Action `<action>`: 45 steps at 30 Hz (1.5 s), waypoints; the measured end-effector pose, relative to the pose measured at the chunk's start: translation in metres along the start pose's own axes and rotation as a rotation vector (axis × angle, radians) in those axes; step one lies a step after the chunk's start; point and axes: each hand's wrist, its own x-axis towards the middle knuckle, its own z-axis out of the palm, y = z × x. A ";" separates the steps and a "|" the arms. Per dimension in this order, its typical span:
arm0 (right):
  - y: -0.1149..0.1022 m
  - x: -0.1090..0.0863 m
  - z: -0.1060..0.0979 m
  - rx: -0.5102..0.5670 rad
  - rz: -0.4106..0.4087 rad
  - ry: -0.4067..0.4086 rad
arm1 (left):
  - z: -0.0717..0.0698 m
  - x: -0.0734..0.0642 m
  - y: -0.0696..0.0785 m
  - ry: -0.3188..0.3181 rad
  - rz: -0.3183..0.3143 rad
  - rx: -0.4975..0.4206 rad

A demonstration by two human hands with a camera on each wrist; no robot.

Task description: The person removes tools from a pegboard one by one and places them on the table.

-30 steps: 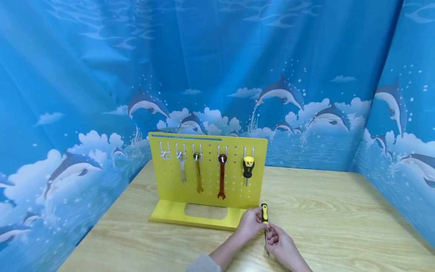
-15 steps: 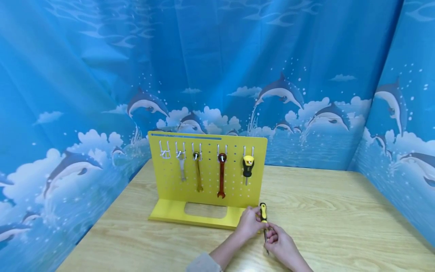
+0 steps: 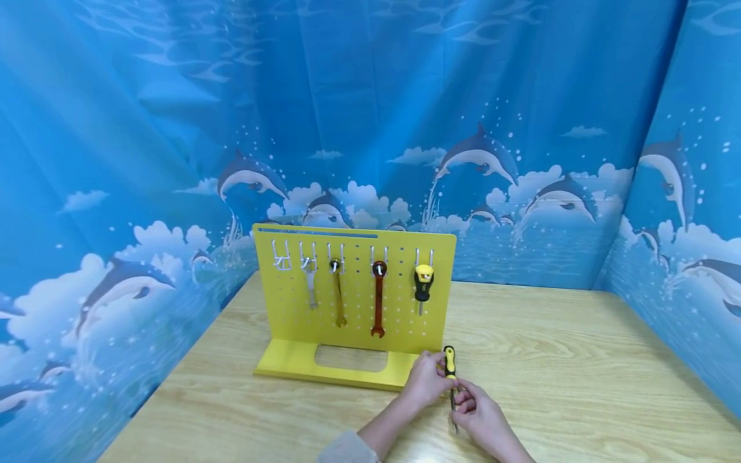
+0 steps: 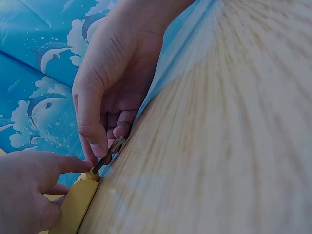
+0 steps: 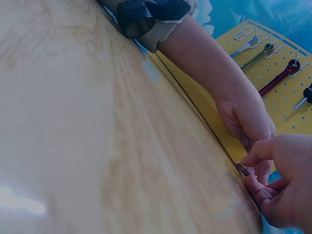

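A long screwdriver (image 3: 449, 361) with a yellow-and-black handle lies between both hands by the right front corner of the yellow pegboard stand (image 3: 289, 363). My left hand (image 3: 425, 381) holds its handle from the left, thumb and fingers about it. From the right, my right hand (image 3: 483, 415) pinches the metal shaft below the handle. The left wrist view shows the shaft (image 4: 101, 163) running from the left fingers into the right hand's fingertips. Close to the tabletop, the shaft's tip (image 5: 241, 169) shows by the right fingers in the right wrist view.
On the pegboard hang a silver wrench (image 3: 311, 289), a brass-coloured wrench (image 3: 339, 299), a red-brown wrench (image 3: 378, 302) and a short yellow-and-black screwdriver (image 3: 423, 283). A white hook (image 3: 282, 260) at the far left bears nothing. Blue dolphin curtains (image 3: 370, 128) surround the wooden table (image 3: 550, 360).
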 end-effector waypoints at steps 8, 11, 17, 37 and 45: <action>0.000 0.000 -0.002 -0.002 0.017 0.029 | 0.000 -0.001 0.000 0.004 -0.002 -0.005; 0.001 0.001 -0.003 -0.032 0.016 0.059 | 0.000 -0.002 0.000 0.022 0.007 -0.008; 0.000 0.002 -0.005 -0.014 0.011 0.115 | 0.001 -0.001 -0.001 0.081 0.022 -0.072; -0.047 -0.002 -0.016 0.235 -0.181 0.187 | -0.045 -0.008 0.021 0.082 0.167 -0.197; -0.086 0.013 -0.003 0.241 -0.220 0.089 | -0.097 -0.015 0.021 0.162 0.227 -0.222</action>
